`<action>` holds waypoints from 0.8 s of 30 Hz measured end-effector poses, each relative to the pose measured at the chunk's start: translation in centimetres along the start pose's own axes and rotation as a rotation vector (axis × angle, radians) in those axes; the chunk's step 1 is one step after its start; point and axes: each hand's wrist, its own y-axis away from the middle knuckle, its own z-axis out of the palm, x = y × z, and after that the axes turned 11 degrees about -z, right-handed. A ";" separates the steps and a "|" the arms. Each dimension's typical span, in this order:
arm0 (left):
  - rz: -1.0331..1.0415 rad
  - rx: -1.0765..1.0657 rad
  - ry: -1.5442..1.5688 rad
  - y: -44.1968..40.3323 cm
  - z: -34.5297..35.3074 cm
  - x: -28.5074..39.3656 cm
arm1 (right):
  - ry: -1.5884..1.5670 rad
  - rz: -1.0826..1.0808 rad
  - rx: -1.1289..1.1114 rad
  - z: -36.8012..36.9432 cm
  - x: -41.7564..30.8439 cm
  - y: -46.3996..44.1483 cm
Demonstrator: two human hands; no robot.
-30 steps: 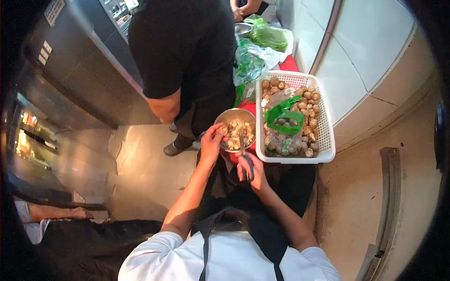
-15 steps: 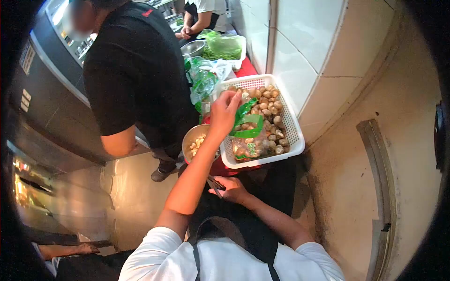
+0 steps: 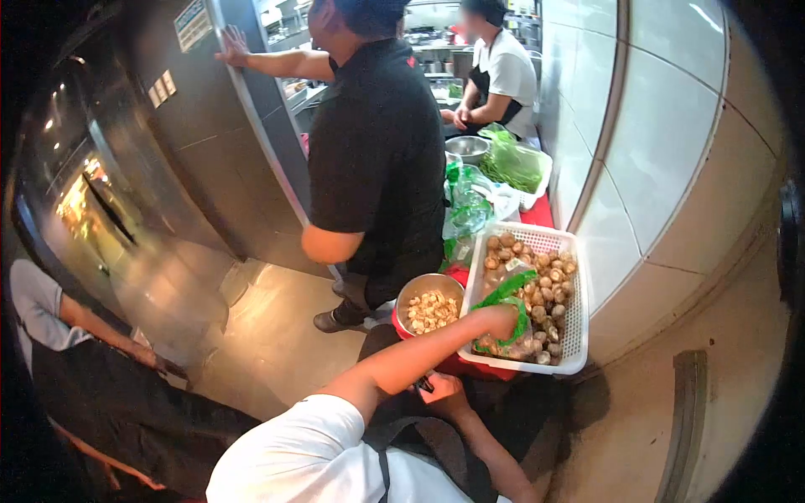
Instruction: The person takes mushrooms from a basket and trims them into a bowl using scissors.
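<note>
My left hand (image 3: 501, 322) reaches down into a clear plastic bag with a green edge (image 3: 513, 289), its fingers hidden by the plastic. The bag lies among brown mushrooms (image 3: 549, 289) in a white perforated basket (image 3: 579, 335). Close to my apron, my right hand (image 3: 447, 396) is closed around what look like dark scissors (image 3: 425, 384), partly covered by my left forearm. Left of the basket, a round metal bowl (image 3: 404, 303) holds pale, cut mushroom pieces (image 3: 433, 312).
A person in black (image 3: 377, 159) stands just beyond the bowl, one arm on the door frame. Behind the basket are plastic bags (image 3: 470, 205), a metal bowl (image 3: 468, 148) and a basket of greens (image 3: 516, 172). A tiled wall (image 3: 654, 159) rises on the right. Another person (image 3: 507, 75) stands farther back.
My left hand has moved from above the basket down into the green-edged bag. My view has turned left and up. The person in black now has a hand on the door frame.
</note>
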 end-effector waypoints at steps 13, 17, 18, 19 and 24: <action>-0.227 0.699 0.158 5.5 1.5 7.2 | 0.141 -0.271 -0.077 1.5 2.0 1.4; -0.197 0.332 0.012 5.7 0.7 6.6 | 0.137 -0.366 -0.018 4.3 6.4 2.7; -0.178 0.322 0.006 5.4 1.4 6.0 | 0.149 -0.355 0.007 3.2 4.5 1.9; -0.159 0.312 -0.001 5.0 2.1 5.4 | 0.161 -0.343 0.031 1.9 2.7 1.2; -0.318 0.529 0.131 0.4 8.5 4.1 | 0.229 -0.307 -0.035 4.4 6.7 2.9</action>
